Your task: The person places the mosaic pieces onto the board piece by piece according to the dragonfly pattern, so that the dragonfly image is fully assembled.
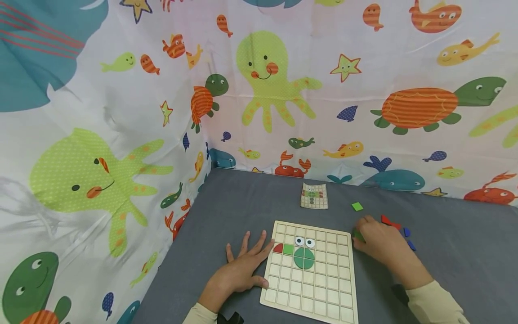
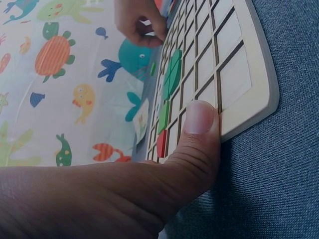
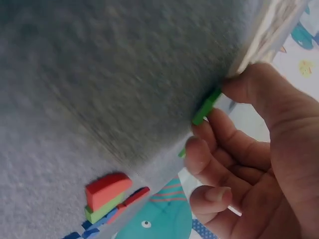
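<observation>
A wooden grid board lies on the grey cloth. My left hand rests spread at its left edge, the thumb lying over the rim. On the grid sit a red quarter-round piece, a light green square tile, two eye tiles and a dark green disc made of quarter pieces. Right of the board, my right hand pinches a small green piece between thumb and fingertips, low over the cloth.
A small pattern card lies behind the board. To its right is a loose light green tile. Red pieces and blue pieces lie beyond my right hand. A curtain printed with sea animals borders the table at back and left.
</observation>
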A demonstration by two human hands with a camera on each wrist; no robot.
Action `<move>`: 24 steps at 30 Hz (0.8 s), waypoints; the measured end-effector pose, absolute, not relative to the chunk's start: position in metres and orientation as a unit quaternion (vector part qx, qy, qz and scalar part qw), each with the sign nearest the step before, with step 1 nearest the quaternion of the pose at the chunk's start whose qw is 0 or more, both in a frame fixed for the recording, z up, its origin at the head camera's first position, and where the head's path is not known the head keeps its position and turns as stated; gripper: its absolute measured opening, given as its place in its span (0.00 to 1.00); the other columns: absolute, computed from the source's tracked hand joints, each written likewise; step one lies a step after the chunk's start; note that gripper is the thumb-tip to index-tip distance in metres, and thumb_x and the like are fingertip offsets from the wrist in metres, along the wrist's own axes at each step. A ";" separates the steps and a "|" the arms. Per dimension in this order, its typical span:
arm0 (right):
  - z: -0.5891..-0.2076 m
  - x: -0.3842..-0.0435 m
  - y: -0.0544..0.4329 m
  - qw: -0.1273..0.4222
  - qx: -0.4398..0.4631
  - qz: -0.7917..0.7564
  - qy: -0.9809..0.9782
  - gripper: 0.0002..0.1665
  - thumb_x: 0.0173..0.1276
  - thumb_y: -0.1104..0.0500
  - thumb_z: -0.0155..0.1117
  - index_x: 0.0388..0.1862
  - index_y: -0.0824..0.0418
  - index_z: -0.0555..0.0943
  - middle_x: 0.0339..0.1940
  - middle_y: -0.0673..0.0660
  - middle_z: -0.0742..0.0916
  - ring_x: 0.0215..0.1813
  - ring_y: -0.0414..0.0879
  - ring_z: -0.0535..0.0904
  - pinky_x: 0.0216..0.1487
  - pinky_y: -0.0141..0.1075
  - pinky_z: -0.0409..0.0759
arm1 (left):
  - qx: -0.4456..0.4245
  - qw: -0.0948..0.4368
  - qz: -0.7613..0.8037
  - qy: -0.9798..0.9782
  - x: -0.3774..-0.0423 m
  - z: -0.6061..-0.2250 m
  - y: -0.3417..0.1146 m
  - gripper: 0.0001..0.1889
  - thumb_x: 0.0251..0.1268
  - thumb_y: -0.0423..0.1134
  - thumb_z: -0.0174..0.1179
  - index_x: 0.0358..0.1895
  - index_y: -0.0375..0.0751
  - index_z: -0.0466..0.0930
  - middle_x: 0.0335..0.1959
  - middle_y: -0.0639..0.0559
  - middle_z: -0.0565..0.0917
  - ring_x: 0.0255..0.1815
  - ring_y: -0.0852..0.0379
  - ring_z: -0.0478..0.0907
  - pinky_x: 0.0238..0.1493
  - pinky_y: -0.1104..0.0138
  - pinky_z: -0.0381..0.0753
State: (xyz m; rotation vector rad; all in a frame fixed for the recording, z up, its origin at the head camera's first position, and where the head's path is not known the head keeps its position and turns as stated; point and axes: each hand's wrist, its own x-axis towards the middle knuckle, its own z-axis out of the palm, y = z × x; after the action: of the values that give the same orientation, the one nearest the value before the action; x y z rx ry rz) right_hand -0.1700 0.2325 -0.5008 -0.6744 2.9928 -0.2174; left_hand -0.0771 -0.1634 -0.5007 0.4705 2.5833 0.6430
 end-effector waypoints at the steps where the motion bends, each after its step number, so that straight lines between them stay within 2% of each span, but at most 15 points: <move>1: -0.500 -0.170 0.234 0.044 -0.218 -0.076 0.972 0.15 0.65 0.55 0.77 0.34 0.62 0.78 0.32 0.54 0.77 0.25 0.43 0.69 0.22 0.38 0.67 | 0.170 0.217 0.229 0.934 -0.077 -0.500 -0.163 0.56 0.59 0.56 0.73 0.88 0.63 0.48 0.90 0.53 0.41 0.88 0.34 0.28 0.69 0.18 0.29; 4: -0.496 -0.169 0.237 0.060 -0.217 -0.089 0.970 0.15 0.66 0.55 0.76 0.33 0.59 0.77 0.30 0.52 0.75 0.26 0.43 0.69 0.23 0.37 0.66 | 0.170 0.218 0.227 0.934 -0.077 -0.500 -0.163 0.57 0.58 0.56 0.72 0.88 0.64 0.47 0.90 0.53 0.41 0.88 0.34 0.28 0.69 0.18 0.30; 8: -0.490 -0.165 0.232 0.050 -0.227 -0.098 0.968 0.13 0.66 0.56 0.75 0.36 0.62 0.80 0.31 0.52 0.77 0.28 0.42 0.69 0.24 0.36 0.66 | 0.173 0.220 0.235 0.931 -0.077 -0.500 -0.165 0.57 0.58 0.55 0.73 0.88 0.63 0.46 0.90 0.53 0.40 0.87 0.33 0.27 0.68 0.17 0.28; 13: -0.478 -0.159 0.218 0.033 -0.241 -0.115 0.963 0.12 0.67 0.58 0.73 0.42 0.66 0.84 0.38 0.57 0.83 0.27 0.41 0.70 0.23 0.36 0.68 | 0.175 0.221 0.247 0.927 -0.078 -0.500 -0.165 0.57 0.60 0.53 0.73 0.88 0.63 0.46 0.90 0.51 0.40 0.87 0.32 0.26 0.68 0.17 0.27; 18: -0.469 -0.150 0.198 0.032 -0.262 -0.115 0.958 0.12 0.67 0.57 0.74 0.45 0.63 0.86 0.43 0.57 0.84 0.26 0.38 0.72 0.21 0.36 0.72 | 0.179 0.216 0.247 0.928 -0.078 -0.503 -0.166 0.57 0.59 0.54 0.73 0.88 0.65 0.45 0.90 0.54 0.39 0.87 0.33 0.25 0.67 0.17 0.27; 24: -0.467 -0.139 0.170 -0.016 -0.296 -0.108 0.949 0.12 0.64 0.55 0.78 0.42 0.59 0.86 0.39 0.52 0.83 0.24 0.35 0.71 0.19 0.32 0.70 | 0.183 0.217 0.249 0.926 -0.078 -0.502 -0.166 0.57 0.59 0.54 0.72 0.88 0.66 0.44 0.90 0.53 0.39 0.87 0.31 0.26 0.67 0.17 0.27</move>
State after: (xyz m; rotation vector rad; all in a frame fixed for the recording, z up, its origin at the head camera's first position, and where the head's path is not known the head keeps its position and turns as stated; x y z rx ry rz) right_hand -0.1386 0.1703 -0.4674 -0.9395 3.0121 -0.3432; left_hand -0.0776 -0.1659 -0.5020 0.5059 2.5659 0.6910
